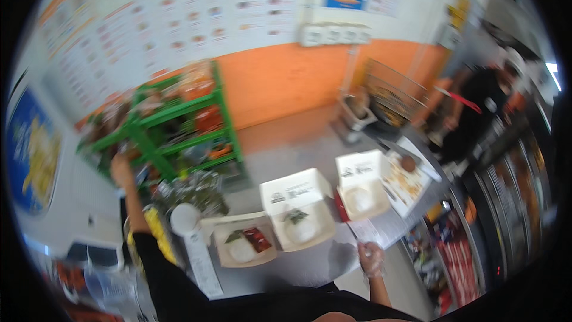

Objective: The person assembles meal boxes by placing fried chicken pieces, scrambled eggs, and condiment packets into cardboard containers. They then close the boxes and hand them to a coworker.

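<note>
My left hand (pixel 121 169) reaches into the left side of a green rack (pixel 143 140) that holds bagged food. Its fingers are blurred and partly hidden there. My right hand (pixel 370 259), in a clear plastic glove, is at the table's front edge, fingers curled, beside a paper slip (pixel 364 231); whether it holds anything is unclear. Between my hands stand three open takeaway boxes. The left box (pixel 229 260) has a round white item, green leaves and a red packet (pixel 257 239). A white item and leaves are in the middle box (pixel 298 188); the right box (pixel 361 167) shows a white item.
A cutting board (pixel 411 194) with scraps and a knife (pixel 400 152) lies at the right. Behind it are a scale (pixel 356 110) and a wire basket (pixel 390 98). Greens in plastic (pixel 199 194) and a paper strip (pixel 202 265) lie left. A co-worker (pixel 482 104) stands far right.
</note>
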Demonstrator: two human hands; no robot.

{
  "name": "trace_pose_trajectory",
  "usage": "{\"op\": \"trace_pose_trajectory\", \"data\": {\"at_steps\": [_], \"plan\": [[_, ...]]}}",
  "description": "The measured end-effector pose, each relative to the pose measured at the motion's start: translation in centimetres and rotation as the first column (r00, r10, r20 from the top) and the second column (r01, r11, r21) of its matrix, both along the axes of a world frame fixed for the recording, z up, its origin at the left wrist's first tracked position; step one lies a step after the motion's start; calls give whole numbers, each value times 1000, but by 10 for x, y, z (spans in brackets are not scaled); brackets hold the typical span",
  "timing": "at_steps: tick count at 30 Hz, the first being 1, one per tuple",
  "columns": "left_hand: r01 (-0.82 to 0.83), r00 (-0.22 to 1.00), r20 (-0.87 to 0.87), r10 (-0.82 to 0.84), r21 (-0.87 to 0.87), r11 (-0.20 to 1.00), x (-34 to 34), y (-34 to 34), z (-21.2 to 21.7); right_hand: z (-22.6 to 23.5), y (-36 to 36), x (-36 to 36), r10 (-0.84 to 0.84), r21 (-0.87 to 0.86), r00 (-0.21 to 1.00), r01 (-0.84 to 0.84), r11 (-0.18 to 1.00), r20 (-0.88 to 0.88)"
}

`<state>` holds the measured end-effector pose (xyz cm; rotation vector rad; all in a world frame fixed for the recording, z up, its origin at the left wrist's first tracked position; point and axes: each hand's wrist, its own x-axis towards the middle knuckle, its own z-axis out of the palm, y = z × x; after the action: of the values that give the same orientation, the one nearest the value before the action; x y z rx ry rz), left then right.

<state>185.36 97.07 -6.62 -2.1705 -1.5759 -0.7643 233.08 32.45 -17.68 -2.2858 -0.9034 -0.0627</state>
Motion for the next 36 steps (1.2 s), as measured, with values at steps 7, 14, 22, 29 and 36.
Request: {"op": "trace_pose_trajectory", "data": {"at_steps": [7,14,22,29,36], "plan": [[-96,970,240,-45,545,833,-16,-109,52,14,-11,-9,-147,60,982,154,986,-116],[710,347,852,-393,35,704,164,-271,74,8,-58,72,-281,160,949,303,940,-146],[942,252,157,-955,-265,205,469,-404,44,124,-164,326,-465,206,679,429,879,568],[823,190,-453,-871,-411,393,604,-409,-69,207,-251,511,-440,234,464,436,869,768],[797,340,-336,-879,-394,458,629,-428,-118,221,-305,610,-5,-332,508,569,752,861]]}}
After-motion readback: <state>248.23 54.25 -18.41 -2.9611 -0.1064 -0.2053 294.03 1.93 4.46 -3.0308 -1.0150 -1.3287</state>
